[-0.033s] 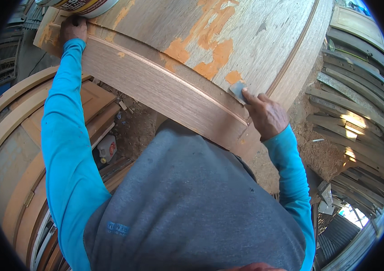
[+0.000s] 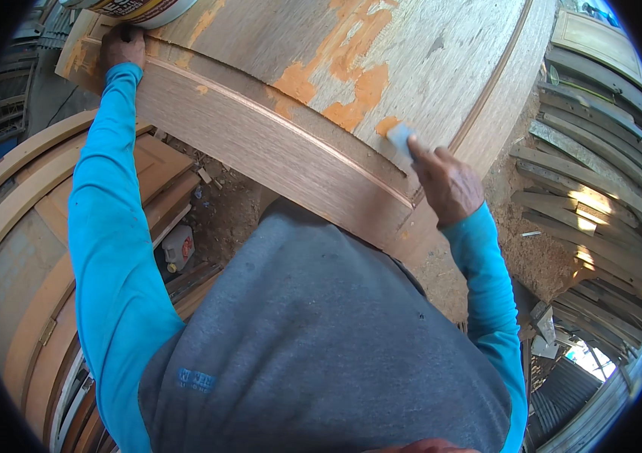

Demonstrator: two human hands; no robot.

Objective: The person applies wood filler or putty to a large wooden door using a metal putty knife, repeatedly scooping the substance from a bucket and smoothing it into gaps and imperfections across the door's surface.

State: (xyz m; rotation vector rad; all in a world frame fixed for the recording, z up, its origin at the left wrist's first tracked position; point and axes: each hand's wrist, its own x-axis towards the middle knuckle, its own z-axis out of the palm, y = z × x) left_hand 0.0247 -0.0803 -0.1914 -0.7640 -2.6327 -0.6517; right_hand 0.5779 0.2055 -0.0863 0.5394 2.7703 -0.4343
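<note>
A wooden door panel (image 2: 441, 90) lies in front of me, its bare wood smeared with orange filler (image 2: 366, 94). My right hand (image 2: 451, 185) is closed on a small, flat grey scraper (image 2: 400, 140), the thumb along it. The scraper's blade is at a small orange patch close to the panel's near inner edge. My left hand (image 2: 123, 47) is closed at the panel's far left corner, just below a bucket (image 2: 143, 9). Its fingers are curled under, so whatever they hold is hidden.
Curved wooden frames and door panels (image 2: 34, 204) are stacked to my left, with a whitish jug (image 2: 178, 249) beside them. Long timber boards (image 2: 592, 162) lie piled at the right. Brown debris (image 2: 540, 264) covers the ground between.
My right hand has shifted slightly with the scraper, whose blade is now further up over the small orange patch. My left hand stays where it was.
</note>
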